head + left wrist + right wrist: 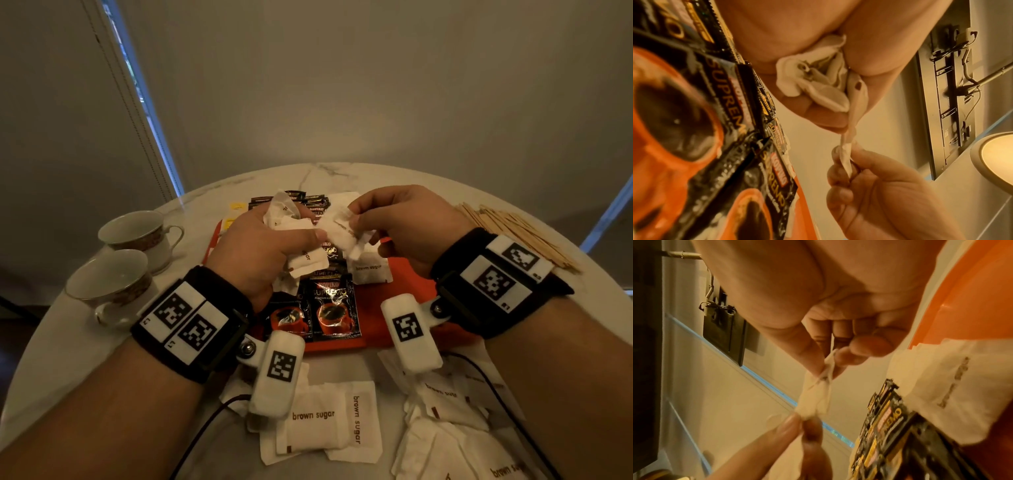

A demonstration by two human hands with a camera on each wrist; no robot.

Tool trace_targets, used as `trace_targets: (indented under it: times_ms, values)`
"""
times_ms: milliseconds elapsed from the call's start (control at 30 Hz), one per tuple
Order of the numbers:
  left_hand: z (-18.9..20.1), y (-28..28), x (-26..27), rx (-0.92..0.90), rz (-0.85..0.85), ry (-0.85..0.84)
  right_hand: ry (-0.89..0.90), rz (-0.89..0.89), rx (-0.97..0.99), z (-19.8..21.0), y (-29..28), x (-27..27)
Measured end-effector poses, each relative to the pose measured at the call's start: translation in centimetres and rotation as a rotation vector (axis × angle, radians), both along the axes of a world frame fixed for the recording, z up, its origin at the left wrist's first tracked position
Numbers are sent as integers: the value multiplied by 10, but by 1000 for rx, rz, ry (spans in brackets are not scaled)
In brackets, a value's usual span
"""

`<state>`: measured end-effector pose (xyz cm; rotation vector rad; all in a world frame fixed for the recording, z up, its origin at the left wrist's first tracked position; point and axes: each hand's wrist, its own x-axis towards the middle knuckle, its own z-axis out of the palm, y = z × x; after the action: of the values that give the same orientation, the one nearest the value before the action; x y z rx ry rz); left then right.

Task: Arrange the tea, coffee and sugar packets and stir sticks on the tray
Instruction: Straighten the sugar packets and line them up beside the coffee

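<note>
Two hands work above a round marble worktop [342, 174]. On it lies an orange tray [407, 274] carrying black coffee packets [334, 308] and a brown sugar packet [371, 272]. Wooden stir sticks [513, 233] lie far right, two teacups [133, 236] left, loose sugar packets [320, 423] near. The left hand [260, 246] has its grip curled round a bunch of white packets [284, 216]; the right hand [407, 222] pinches one white packet [339, 229], whose other end the left thumb and finger also nip.
</note>
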<state>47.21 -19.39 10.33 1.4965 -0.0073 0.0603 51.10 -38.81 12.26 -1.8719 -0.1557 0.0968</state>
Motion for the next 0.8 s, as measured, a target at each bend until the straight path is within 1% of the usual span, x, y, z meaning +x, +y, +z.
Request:
trace_targets:
  times_ms: [100, 167, 233, 333, 433, 600, 700, 767, 800]
  values:
    - [0, 2, 2, -43, 16, 16, 117, -93, -145, -1, -10, 5]
    - [1, 4, 2, -77, 31, 17, 217, -110, -245, -4, -14, 8]
    - [1, 3, 2, -109, 37, 15, 281, -112, -318, -6, -16, 10]
    - [2, 2, 3, -108, 46, 11, 306, -88, -404, -8, -15, 12]
    - [1, 4, 5, -103, 55, 13, 336, -68, -409, -11, -12, 10]
    - [3, 5, 4, -106, 55, 11, 297, -65, -408, -8, -11, 7]
    - [3, 5, 4, -101, 64, 13, 175, -58, -397, -3, -12, 3]
    - [3, 6, 5, -97, 68, 16, 98, -81, -343, -1, -10, 0]
    - [3, 6, 5, -95, 71, 18, 98, -72, -297, 0, -8, 0]
